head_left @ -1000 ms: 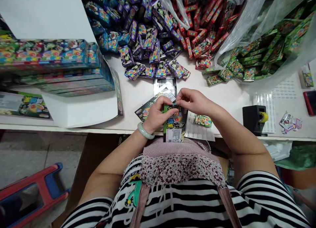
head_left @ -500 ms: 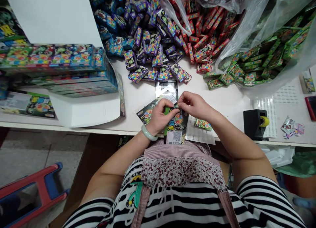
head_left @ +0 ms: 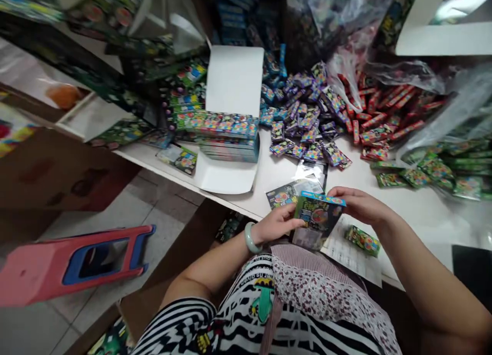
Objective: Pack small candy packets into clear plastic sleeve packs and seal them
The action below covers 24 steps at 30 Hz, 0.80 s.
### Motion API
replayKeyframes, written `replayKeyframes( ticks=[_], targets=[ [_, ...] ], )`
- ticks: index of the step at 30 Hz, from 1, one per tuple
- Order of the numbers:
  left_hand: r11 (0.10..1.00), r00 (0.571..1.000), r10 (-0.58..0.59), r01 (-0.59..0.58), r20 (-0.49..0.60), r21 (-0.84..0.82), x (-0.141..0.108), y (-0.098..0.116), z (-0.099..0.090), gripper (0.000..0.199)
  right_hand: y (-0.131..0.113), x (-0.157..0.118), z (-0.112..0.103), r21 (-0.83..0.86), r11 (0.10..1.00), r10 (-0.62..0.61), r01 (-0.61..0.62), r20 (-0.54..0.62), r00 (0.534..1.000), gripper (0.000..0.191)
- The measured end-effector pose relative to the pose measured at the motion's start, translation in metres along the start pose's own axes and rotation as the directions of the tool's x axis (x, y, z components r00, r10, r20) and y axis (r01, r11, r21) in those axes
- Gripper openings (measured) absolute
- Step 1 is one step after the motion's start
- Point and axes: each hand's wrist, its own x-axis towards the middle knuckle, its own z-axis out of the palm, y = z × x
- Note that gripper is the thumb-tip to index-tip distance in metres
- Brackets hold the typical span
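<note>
L hand point(head_left: 279, 224) grip pinches the box point(head_left: 317, 221) by its L edge, thumb in front; R hand point(head_left: 359, 203) fingers curl behind its top R corner, can't tell how firmly. Box is tilted up at the desk point(head_left: 407, 216) edge, blue top facing up; looks nearly done, tho can't tell if sealed. Card point(head_left: 282, 195) lies flat beside L hand, green pack point(head_left: 363, 240) on the sheet point(head_left: 346, 260) near R arm. Carton point(head_left: 230, 183) already holds stacked boxes point(head_left: 226, 124); purple packs point(head_left: 307, 116), red packs point(head_left: 378, 121) etc. still loose, so prob. lots left.

Left hand point(head_left: 277, 223), right hand point(head_left: 359, 203) hold dark box point(head_left: 318, 219); small purple boxes point(head_left: 308, 118) beyond.
</note>
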Motion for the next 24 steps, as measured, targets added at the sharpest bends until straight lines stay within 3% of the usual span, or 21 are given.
replayKeyframes(
  ticks=[2, 3, 5, 6, 8, 9, 11, 13, 16, 20, 22, 24],
  targets=[
    [0.975, 0.972, 0.16, -0.129, -0.17, 0.183, -0.008, 0.026, -0.032, 0.037, -0.003, -0.002, -0.004, -0.069, 0.989, -0.138, 0.133, -0.075, 0.988, 0.027],
    [0.936, 0.934, 0.255, -0.173, -0.249, 0.307, -0.01, 0.042, -0.053, 0.034, -0.004, -0.002, -0.005, -0.103, 0.978, -0.196, 0.184, -0.13, 0.972, 0.03],
    [0.789, 0.765, 0.487, -0.179, -0.421, 0.588, -0.005, 0.071, -0.101, 0.026, -0.006, 0.002, -0.002, -0.156, 0.96, -0.264, 0.234, -0.214, 0.941, 0.033],
    [0.691, 0.694, 0.583, -0.148, -0.423, 0.708, 0.001, 0.083, -0.126, 0.028, -0.005, 0.005, 0.001, -0.175, 0.955, -0.276, 0.24, -0.229, 0.933, 0.035],
    [0.473, 0.686, 0.665, -0.081, -0.295, 0.877, 0.019, 0.096, -0.175, 0.036, -0.002, 0.012, 0.01, -0.214, 0.949, -0.278, 0.233, -0.21, 0.937, 0.038],
    [0.38, 0.711, 0.661, -0.045, -0.238, 0.924, 0.029, 0.097, -0.196, 0.036, 0.001, 0.015, 0.016, -0.235, 0.945, -0.273, 0.228, -0.183, 0.944, 0.039],
    [0.275, 0.786, 0.577, 0.071, -0.224, 0.959, 0.047, 0.087, -0.225, 0.036, 0.009, 0.021, 0.028, -0.267, 0.939, -0.256, 0.218, -0.118, 0.959, 0.04],
    [0.229, 0.858, 0.443, 0.17, -0.258, 0.958, 0.058, 0.068, -0.239, 0.041, 0.017, 0.026, 0.037, -0.282, 0.934, -0.245, 0.218, -0.061, 0.968, 0.039],
    [0.226, 0.898, 0.361, 0.179, -0.253, 0.958, 0.057, 0.043, -0.24, 0.048, 0.027, 0.033, 0.038, -0.3, 0.924, -0.249, 0.236, -0.007, 0.968, 0.034],
    [0.242, 0.907, 0.31, 0.217, -0.287, 0.946, 0.046, 0.041, -0.238, 0.061, 0.035, 0.041, 0.018, -0.403, 0.879, -0.296, 0.256, -0.041, 0.954, 0.03],
    [0.273, 0.895, 0.342, 0.195, -0.285, 0.942, 0.043, 0.046, -0.232, 0.064, 0.035, 0.046, 0.007, -0.487, 0.838, -0.333, 0.247, -0.096, 0.938, 0.028],
    [0.32, 0.872, 0.415, 0.128, -0.261, 0.939, 0.043, 0.044, -0.215, 0.06, 0.033, 0.05, 0.001, -0.586, 0.783, -0.366, 0.21, -0.16, 0.917, 0.025]
  ],
)
